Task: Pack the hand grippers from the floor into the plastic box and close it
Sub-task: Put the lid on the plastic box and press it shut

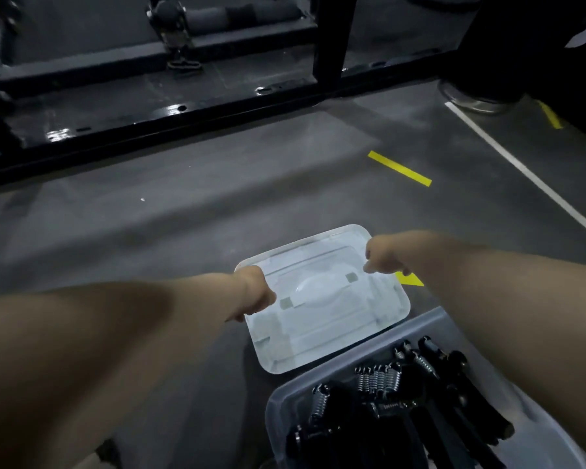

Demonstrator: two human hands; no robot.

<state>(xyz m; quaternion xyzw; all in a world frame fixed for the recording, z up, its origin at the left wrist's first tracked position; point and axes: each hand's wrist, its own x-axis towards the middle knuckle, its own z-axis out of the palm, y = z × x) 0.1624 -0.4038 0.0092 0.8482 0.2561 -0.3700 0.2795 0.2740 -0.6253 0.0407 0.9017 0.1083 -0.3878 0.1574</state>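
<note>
Nearest my view, both bare forearms stretch forward from the bottom corners, and under the right one sits the plastic box (286,406), open, on the grey floor (183,231) at the lower right. I can see it is packed with hand grippers (396,397), black handles and coiled steel springs piled together. Just beyond the box lies the white lid (322,319), flat or only slightly lifted; I cannot tell which. My left hand (256,292) has its grip curled closed over the lid's left edge, and my right hand (381,255) is closed on the far right corner, fingers hidden beneath. Yellow tape marks (400,168) and a white line (521,169) cross the floor beyond, with a black metal frame (149,120) at the top.
</note>
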